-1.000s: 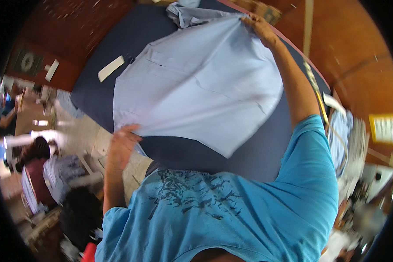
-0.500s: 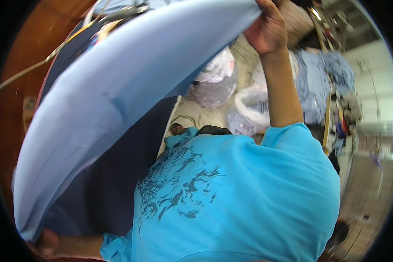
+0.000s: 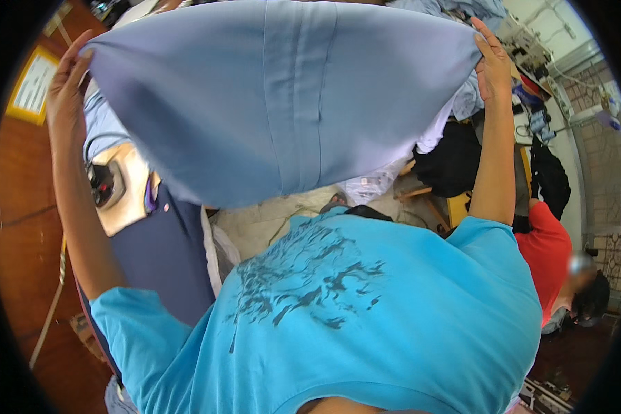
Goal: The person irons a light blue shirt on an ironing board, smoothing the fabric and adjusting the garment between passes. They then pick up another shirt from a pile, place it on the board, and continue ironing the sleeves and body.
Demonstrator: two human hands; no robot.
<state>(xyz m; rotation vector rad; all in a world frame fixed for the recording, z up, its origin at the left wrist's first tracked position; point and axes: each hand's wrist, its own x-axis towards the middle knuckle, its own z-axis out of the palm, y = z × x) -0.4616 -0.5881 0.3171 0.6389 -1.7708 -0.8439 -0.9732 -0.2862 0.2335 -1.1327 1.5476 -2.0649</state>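
Note:
A light blue piece of fabric is stretched wide between my raised hands, with its lower part hanging in a curve. Down its middle runs a stitched vertical band with seam lines on both sides. My left hand pinches its left corner between thumb and fingers. At the opposite corner my right hand grips the edge, some fingers extended. Below the cloth, to the left, an iron rests on a tan pad on the dark navy padded table.
Someone in a red top is at the right. Black cloth hangs over a wooden stand, near a clear plastic bag on the floor. More blue garments lie at the back right. A yellow-framed sheet hangs on the left wall.
My left hand has risen from the lower left to the upper left, and my right hand has moved rightward. The fabric has swung from a slanting fold to a broad spread in front of me.

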